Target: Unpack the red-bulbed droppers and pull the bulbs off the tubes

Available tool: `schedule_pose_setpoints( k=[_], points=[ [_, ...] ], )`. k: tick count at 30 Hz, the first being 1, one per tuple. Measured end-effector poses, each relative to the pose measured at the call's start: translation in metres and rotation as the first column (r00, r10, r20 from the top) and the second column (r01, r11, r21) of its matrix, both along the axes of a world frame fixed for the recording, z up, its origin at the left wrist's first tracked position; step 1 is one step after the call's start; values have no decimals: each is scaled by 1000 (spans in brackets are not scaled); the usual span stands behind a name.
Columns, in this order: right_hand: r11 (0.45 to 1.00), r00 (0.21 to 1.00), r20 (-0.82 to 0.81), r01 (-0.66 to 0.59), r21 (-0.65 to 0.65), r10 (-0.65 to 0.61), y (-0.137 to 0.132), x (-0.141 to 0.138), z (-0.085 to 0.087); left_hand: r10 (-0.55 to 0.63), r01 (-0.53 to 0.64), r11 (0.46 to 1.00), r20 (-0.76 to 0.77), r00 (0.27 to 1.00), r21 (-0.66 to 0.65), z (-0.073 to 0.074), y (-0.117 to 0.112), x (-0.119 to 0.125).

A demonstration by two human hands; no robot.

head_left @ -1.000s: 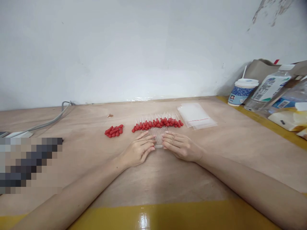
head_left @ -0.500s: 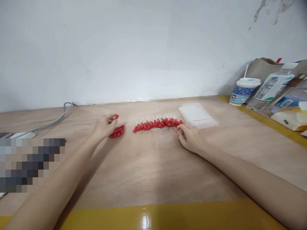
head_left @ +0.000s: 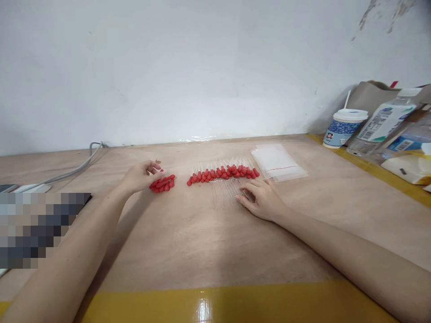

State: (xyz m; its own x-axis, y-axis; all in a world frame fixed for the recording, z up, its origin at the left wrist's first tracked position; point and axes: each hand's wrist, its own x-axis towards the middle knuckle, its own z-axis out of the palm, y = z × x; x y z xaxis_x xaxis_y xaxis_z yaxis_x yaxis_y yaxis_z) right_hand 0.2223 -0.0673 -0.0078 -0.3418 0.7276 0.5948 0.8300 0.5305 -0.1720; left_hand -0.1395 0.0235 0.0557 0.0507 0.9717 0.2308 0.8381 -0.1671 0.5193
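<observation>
Left hand [head_left: 139, 176] loosely curled at loose red bulbs [head_left: 162, 183] on the worktop [head_left: 202, 242] — pinching one? Cannot tell. Right hand [head_left: 261, 199] flat, released, fingertips on clear tubes [head_left: 225, 194] at 6 o'clock of capped row [head_left: 222, 172] — probably stops them rolling.

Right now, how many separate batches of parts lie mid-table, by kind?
Pile of loose red bulbs: 1
Row of red-capped droppers: 1
Batch of bare clear tubes: 1
Stack of clear zip bags: 1
Total: 4

Bright, even light, soft arm shadows, glare on the yellow strip [head_left: 202, 307], pixelated patch at left
</observation>
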Motion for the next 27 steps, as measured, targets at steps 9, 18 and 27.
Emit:
schedule_pose_setpoints(
  k=[9,18,27],
  points=[
    [1000,1000,16,-17,-23,17,1,0,1,-111,107,993,-95,989,-43,-2,1,-3],
    [999,999,-36,10,-46,-12,1,-1,1,90,-17,902,-150,985,431,-21,-17,45],
    [999,999,-36,1,-47,-3,2,-1,-1,-4,151,849,-279,960,506,-49,-30,87]
  ],
)
